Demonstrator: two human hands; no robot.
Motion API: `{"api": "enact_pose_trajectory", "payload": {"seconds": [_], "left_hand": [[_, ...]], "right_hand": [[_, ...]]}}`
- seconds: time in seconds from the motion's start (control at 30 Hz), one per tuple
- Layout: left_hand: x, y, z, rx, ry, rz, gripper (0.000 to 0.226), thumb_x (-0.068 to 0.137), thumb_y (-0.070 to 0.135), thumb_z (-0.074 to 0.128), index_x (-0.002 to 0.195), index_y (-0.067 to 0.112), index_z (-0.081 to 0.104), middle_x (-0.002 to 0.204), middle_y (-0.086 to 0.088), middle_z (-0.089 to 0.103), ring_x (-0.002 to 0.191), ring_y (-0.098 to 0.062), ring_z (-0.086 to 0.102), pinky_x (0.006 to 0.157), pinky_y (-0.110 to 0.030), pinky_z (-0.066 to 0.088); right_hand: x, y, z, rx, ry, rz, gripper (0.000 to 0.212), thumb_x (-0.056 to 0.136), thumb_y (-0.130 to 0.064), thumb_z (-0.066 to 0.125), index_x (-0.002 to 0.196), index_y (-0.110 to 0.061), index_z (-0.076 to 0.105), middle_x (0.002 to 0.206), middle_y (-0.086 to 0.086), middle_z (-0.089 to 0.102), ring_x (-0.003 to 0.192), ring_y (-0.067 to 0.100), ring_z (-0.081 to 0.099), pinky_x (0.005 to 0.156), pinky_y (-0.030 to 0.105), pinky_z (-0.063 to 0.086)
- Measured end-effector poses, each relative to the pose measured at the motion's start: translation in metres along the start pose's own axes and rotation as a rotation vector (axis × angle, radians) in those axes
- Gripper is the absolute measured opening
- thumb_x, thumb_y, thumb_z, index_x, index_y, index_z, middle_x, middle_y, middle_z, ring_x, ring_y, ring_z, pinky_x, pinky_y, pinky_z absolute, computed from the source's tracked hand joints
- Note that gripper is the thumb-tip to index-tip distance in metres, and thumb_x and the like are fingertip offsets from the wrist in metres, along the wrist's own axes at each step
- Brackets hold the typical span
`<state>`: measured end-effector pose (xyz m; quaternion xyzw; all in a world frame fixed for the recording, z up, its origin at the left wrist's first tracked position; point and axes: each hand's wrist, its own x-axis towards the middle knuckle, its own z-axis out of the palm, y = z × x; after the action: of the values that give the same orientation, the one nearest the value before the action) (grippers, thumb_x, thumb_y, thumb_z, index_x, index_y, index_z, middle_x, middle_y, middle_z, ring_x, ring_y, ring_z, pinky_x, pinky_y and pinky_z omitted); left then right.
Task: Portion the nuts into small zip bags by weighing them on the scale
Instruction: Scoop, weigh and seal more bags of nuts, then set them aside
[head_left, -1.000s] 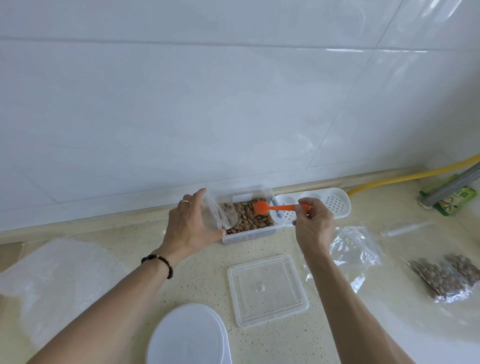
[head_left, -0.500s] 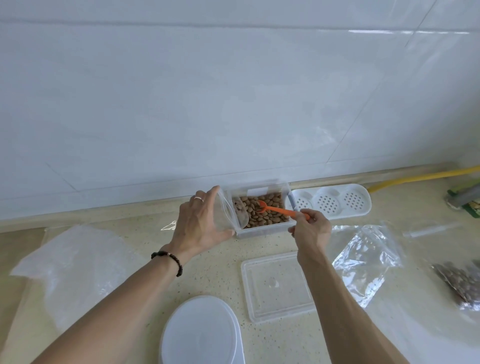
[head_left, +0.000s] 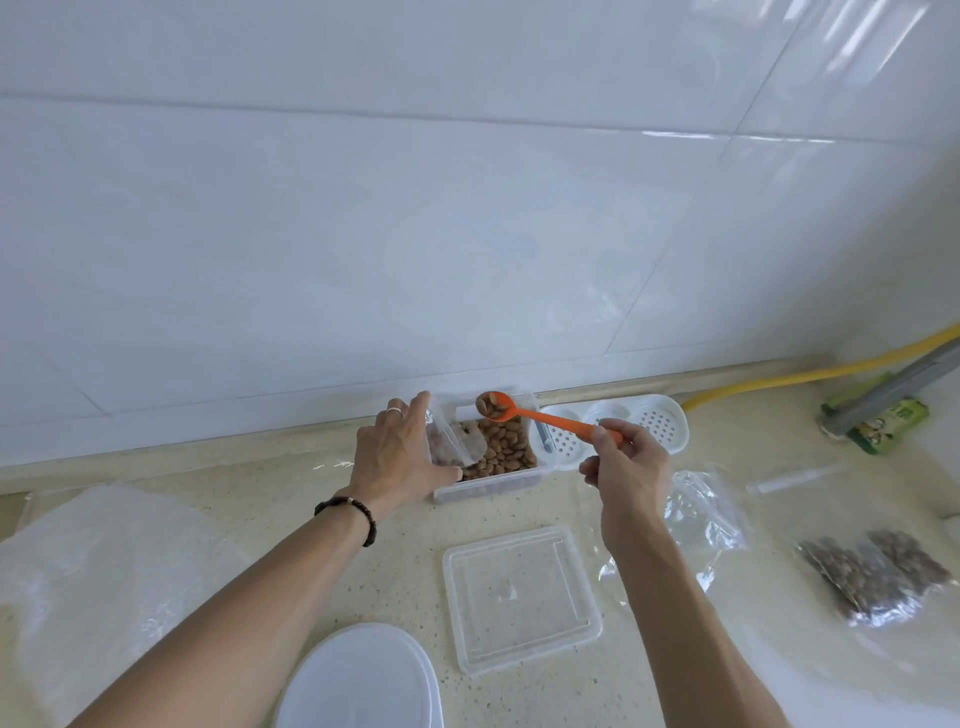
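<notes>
Nuts, brown almonds (head_left: 501, 449), fill a clear plastic tub (head_left: 485, 488) on the worktop; right hand (head_left: 626, 467) pinches an orange spoon (head_left: 524, 413) of them above it, left hand (head_left: 397, 457) holds a small clear zip bag (head_left: 447, 441) at the tub.

Large glossy white wall tiles (head_left: 467, 234) fill the space beyond the hands, catching soft highlights of daylight at the upper right. Beneath the hands lies a pale speckled countertop (head_left: 291, 525), joined to the wall by a beige raised edge (head_left: 208, 447).
</notes>
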<state>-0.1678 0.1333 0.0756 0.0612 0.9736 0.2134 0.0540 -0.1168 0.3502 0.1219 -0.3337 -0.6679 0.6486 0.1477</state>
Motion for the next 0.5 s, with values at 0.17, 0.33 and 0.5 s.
{"api": "enact_pose_trajectory", "payload": {"seconds": [0.17, 0.33, 0.5], "left_hand": [[0.001, 0.011, 0.001, -0.083, 0.023, 0.007, 0.103, 0.067, 0.055, 0.076, 0.147, 0.019, 0.022, 0.132, -0.010, 0.043, 0.123, -0.026, 0.044, 0.095, -0.038, 0.038], [-0.001, 0.013, 0.003, -0.187, 0.050, 0.005, 0.103, 0.067, 0.053, 0.077, 0.148, 0.021, 0.020, 0.128, -0.006, 0.043, 0.119, -0.023, 0.045, 0.096, -0.037, 0.038], [-0.001, 0.007, 0.006, -0.191, 0.061, -0.021, 0.104, 0.067, 0.052, 0.077, 0.149, 0.021, 0.019, 0.132, -0.008, 0.042, 0.122, -0.025, 0.045, 0.099, -0.040, 0.040]], "right_hand": [[-0.021, -0.014, 0.004, -0.244, -0.242, -0.296, 0.013, 0.092, -0.004, 0.060, 0.088, -0.016, 0.064, 0.075, 0.006, 0.066, 0.043, 0.011, 0.057, 0.047, 0.023, 0.047], [-0.028, -0.018, 0.004, -0.267, -0.348, -0.462, 0.018, 0.093, -0.001, 0.059, 0.086, -0.016, 0.066, 0.063, 0.005, 0.060, 0.050, 0.021, 0.059, 0.048, 0.021, 0.042], [-0.019, -0.021, 0.000, -0.161, -0.201, -0.472, 0.014, 0.094, -0.003, 0.060, 0.091, -0.015, 0.066, 0.072, 0.005, 0.064, 0.048, 0.013, 0.059, 0.048, 0.026, 0.050]]}}
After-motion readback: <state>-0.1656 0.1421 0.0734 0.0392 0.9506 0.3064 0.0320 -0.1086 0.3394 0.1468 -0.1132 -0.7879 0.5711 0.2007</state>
